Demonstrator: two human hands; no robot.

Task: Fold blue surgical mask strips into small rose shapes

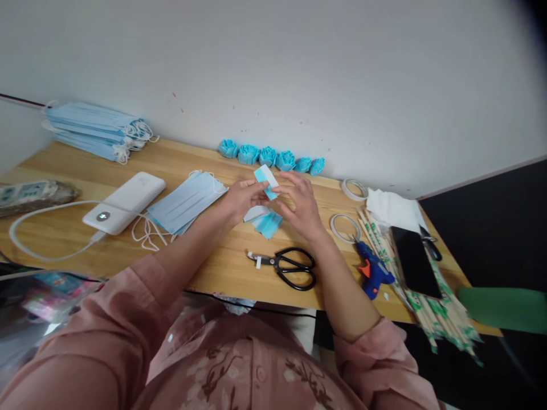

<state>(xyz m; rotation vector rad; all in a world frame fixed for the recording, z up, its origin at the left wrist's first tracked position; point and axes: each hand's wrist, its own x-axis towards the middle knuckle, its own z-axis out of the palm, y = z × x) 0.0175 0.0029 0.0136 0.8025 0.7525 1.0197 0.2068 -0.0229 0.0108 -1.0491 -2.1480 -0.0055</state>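
Observation:
My left hand (243, 199) pinches a small folded piece of mask fabric (266, 181), part blue and part white, above the middle of the table. My right hand (302, 206) is at the piece's right side, fingers stretched and apart, with a fingertip at its edge. Below both hands lie more cut pieces of blue and white fabric (268, 223). Nearer my body rests a pair of black-handled scissors (294, 269), blades pointing left, with a small white scrap on them. Several blue fabric roses (268, 156) stand in a row along the wall behind my hands.
Left are flat face masks (186, 199), a stack of masks (96, 128), and a white power bank (126, 202) with its cable. Right are tape rolls (354, 189), a blue glue gun (372, 270), wrapped sticks (427, 319), a phone (414, 259), and white tissue (391, 206).

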